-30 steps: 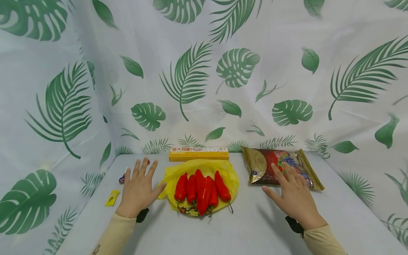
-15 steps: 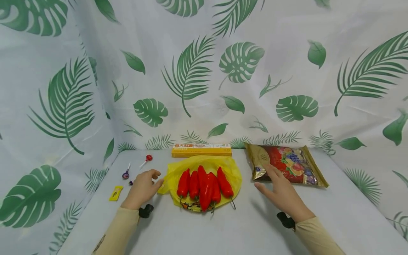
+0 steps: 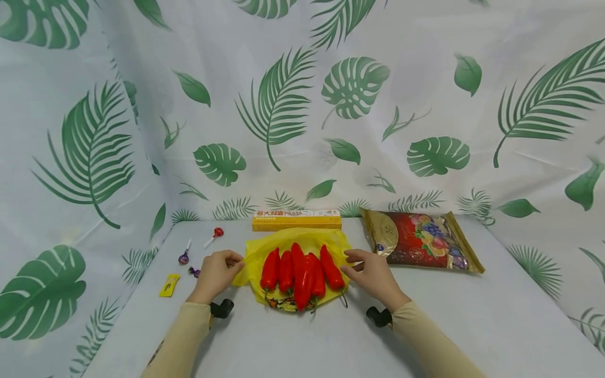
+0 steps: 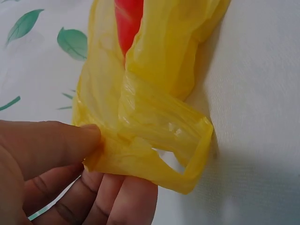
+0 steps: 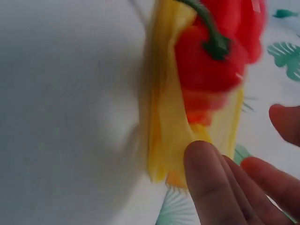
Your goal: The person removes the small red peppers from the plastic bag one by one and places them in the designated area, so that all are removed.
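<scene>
Several red chili peppers [image 3: 304, 283] with green stems lie in a spread yellow plastic bag [image 3: 255, 262] in the middle of the table. My left hand [image 3: 214, 275] pinches the bag's left handle, its thumb on top and fingers beneath in the left wrist view. The handle's hole shows beside those fingers. At the bag's right edge my right hand [image 3: 378, 277] holds its thumb and fingers apart. In the right wrist view, one fingertip [image 5: 201, 154] overlaps the yellow plastic, close below a pepper [image 5: 211, 65].
Behind the bag lies a yellow pasta box [image 3: 296, 221]. A gold and red packet [image 3: 420, 240] with fruit pictures sits at the back right. To the left are a red lollipop [image 3: 218, 232], a purple lollipop [image 3: 184, 258], a purple wrapped candy [image 3: 194, 272] and a yellow packet [image 3: 169, 285].
From spread flat above the table, my left hand has closed on the bag's left handle. My right hand has moved left, from over the gold packet to the bag's right edge.
</scene>
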{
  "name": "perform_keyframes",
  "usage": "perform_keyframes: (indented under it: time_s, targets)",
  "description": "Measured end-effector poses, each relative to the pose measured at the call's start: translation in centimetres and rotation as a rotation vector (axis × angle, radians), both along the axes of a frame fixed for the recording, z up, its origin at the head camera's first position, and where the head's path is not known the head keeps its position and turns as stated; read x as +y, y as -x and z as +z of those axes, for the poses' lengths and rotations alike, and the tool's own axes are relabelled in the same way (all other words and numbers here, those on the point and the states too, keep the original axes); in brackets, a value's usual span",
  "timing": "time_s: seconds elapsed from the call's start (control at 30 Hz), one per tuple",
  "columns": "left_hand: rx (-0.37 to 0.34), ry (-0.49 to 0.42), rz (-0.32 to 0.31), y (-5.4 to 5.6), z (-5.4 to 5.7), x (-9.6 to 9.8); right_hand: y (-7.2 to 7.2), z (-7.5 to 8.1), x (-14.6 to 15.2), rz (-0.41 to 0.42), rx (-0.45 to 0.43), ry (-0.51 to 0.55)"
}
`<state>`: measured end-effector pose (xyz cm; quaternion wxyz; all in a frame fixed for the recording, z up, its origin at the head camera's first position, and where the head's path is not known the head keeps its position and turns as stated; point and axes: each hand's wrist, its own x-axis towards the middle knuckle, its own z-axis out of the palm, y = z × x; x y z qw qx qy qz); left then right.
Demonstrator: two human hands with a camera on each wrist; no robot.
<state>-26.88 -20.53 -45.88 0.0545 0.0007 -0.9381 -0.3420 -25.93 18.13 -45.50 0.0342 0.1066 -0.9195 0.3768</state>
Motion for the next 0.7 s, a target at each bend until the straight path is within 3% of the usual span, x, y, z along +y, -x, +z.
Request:
perform_keyframes:
  time_s: [0.33, 0.53, 0.7]
  targets:
    - [0.012, -0.05, -0.004, 0.3, -0.2, 0.6, 1.3, -0.7, -2.9, -0.026, -0.114, -0.018]
    - [-0.002, -0.085, -0.01, 0.5, -0.2, 1.0, 1.5, -0.7, -3.9, -0.046, -0.108, -0.065]
    - [-0.022, -0.102, -0.004, 0.3, -0.3, 0.6, 1.3, -0.6, -4.5, -0.05, -0.128, -0.02]
